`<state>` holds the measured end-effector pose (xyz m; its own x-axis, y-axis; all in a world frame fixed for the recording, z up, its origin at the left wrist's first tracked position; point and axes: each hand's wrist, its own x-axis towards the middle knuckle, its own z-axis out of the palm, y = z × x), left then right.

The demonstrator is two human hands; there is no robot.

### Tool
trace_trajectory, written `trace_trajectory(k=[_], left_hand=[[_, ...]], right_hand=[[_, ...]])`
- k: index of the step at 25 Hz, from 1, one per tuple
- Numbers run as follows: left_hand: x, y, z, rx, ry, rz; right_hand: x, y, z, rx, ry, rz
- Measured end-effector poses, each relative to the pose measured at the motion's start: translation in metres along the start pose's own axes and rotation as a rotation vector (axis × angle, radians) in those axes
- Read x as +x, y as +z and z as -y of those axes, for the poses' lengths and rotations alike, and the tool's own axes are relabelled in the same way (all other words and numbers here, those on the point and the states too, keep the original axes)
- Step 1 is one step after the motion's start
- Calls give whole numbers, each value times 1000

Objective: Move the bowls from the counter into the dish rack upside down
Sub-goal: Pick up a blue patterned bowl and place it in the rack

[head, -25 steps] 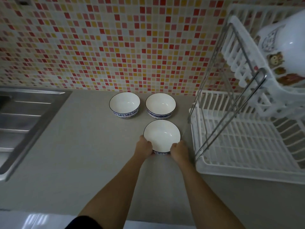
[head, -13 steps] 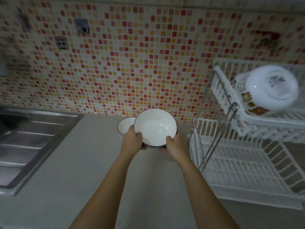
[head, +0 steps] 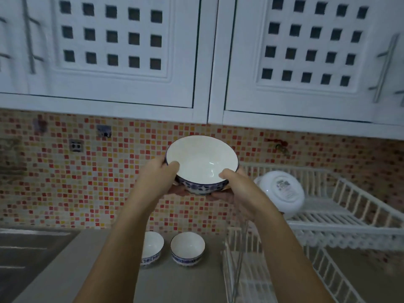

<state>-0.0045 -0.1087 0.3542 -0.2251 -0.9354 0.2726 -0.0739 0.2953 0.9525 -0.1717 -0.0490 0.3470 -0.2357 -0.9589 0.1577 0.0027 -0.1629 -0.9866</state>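
Observation:
I hold a white bowl with a blue patterned outside up in front of the tiled wall, its opening tilted toward me. My left hand grips its left rim and my right hand grips its right rim and underside. Two more matching bowls stand upright on the counter below: one partly hidden behind my left forearm, the other just right of it. The white two-tier dish rack stands to the right, its upper tier level with the held bowl.
A white printed bowl lies upside down on the rack's upper tier. A steel sink is at the left. White lattice cabinet doors hang overhead. A wall socket sits on the mosaic tiles.
Both hands have lifted the bowl from the counter up to the height of the rack's upper tier. The view has tilted upward, showing the cabinets.

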Motion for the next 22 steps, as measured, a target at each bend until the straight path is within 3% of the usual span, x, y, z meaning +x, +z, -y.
trace_trajectory(k=[7,12,18,22], left_hand=[[-6,119,-38,-88,56,150],[-15,225,-47,-158,25,222],[-25,321,-47,-138,6,283],[-24,354,-52,-112,7,285]], right_hand=[[-32,-121,37,-60,-2,-128],[-40,-237,50,-135,147,-219],[-39,-346,53,8,249,-20],[-26,-378,38,-101,167,-104]])
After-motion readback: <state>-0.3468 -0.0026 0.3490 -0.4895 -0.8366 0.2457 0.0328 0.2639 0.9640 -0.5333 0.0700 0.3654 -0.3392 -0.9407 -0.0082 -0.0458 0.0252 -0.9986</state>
